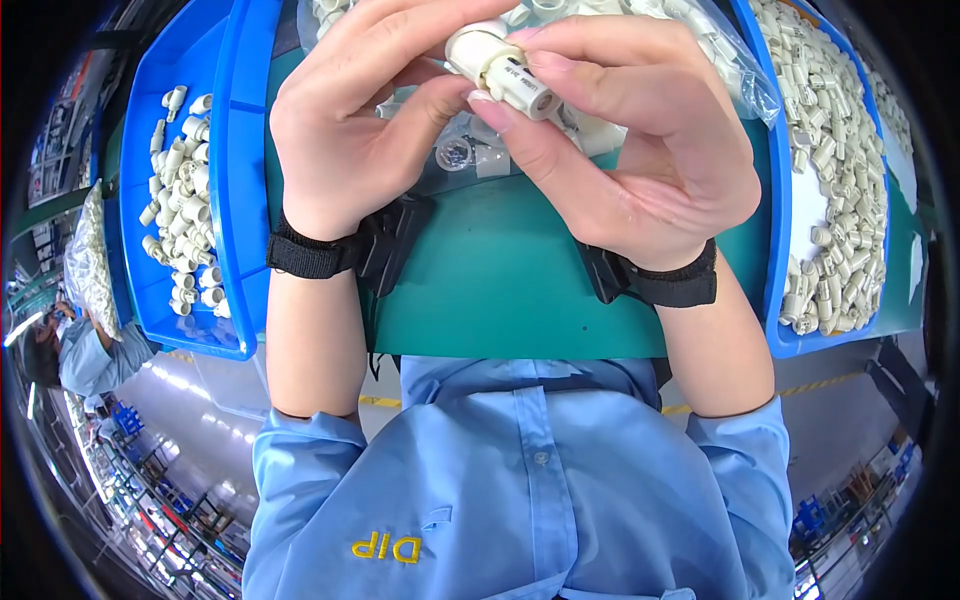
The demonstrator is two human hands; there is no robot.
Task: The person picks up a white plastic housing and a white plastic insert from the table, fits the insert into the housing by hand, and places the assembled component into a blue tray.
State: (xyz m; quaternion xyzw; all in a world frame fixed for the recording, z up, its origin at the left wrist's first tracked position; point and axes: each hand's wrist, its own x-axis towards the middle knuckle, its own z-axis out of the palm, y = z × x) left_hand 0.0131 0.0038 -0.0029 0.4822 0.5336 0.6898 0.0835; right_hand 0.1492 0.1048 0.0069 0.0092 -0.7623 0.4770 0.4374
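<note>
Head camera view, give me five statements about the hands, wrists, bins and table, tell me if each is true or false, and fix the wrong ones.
1. The left hand and right hand both hold a pale fitting. True.
2. The left wrist is bare. False: a black strap circles it.
3. The left bin holds loose pale parts. True.
4. The right bin is red. False: it is blue.
5. The tabletop is green. True.
</note>
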